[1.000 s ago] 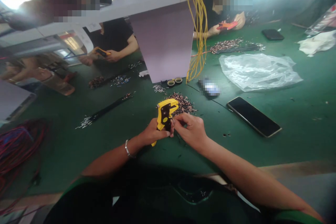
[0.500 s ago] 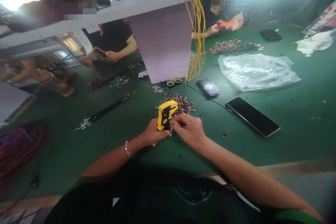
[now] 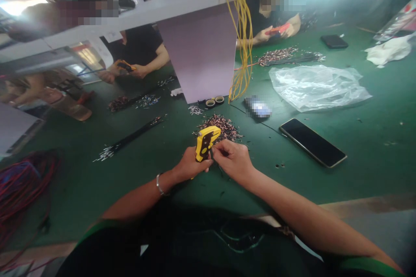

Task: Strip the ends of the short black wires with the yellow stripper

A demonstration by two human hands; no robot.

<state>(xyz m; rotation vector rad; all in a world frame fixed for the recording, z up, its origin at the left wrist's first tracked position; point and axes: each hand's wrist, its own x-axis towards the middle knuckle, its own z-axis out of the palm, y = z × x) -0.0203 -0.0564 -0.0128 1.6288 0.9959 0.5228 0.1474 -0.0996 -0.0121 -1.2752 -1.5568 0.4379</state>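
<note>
My left hand (image 3: 192, 163) is wrapped round the handle of a yellow and black hand tool (image 3: 204, 143), its head pointing up and to the right. Close beside the tool's jaws, my right hand (image 3: 233, 158) is closed in a pinch; what is between its fingertips is too small to make out. Just beyond the tool lies a pile of short black pieces with copper-coloured ends (image 3: 227, 127). A bundle of black wires (image 3: 133, 136) with silvery tips rests on the green table to the left.
A phone (image 3: 312, 143) and a clear plastic bag (image 3: 318, 86) lie to the right. Yellow wires (image 3: 245, 30) hang from the shelf (image 3: 146, 12) beside a pale panel (image 3: 201, 56). Red and blue cables (image 3: 24, 186) are at the left. People with hand tools sit across the table.
The fingers of my left hand have shifted on the handle, and the tool is tilted slightly more to the right. My right hand has barely moved.
</note>
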